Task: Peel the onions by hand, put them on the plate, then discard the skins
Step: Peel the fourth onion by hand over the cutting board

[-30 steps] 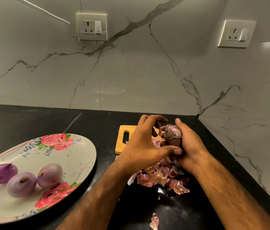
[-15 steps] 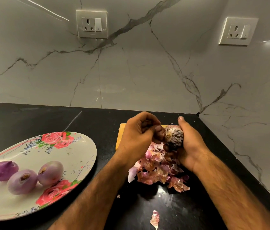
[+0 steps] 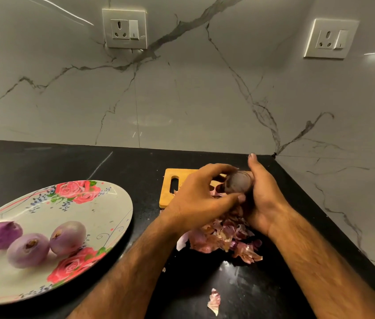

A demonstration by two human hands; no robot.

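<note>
The unpeeled onion [image 3: 237,183] is held above the desk [image 3: 43,164], at about 3 o'clock from the middle of the view, over the near edge of a wooden cutting board [image 3: 170,194]. The right hand [image 3: 262,199] cups it from the 3 o'clock side, its grip curled round the bulb with the thumb pointing up. The left hand [image 3: 200,196] comes in from 9 o'clock, its grip arched over the top of the onion, thumb tip pressed against its underside. Whether it pinches a flake of skin I cannot tell.

Below the hands, at 6 o'clock from the onion, a pile of skins [image 3: 223,236] lies on the desk. One loose flake [image 3: 214,301] lies apart, nearer the person.

At 8 o'clock in the view a flowered plate [image 3: 117,203] holds three peeled onions in a row: one [image 3: 2,234] at the left, one [image 3: 28,249] in the middle, one [image 3: 67,237] at the right. The middle and right ones touch.
</note>
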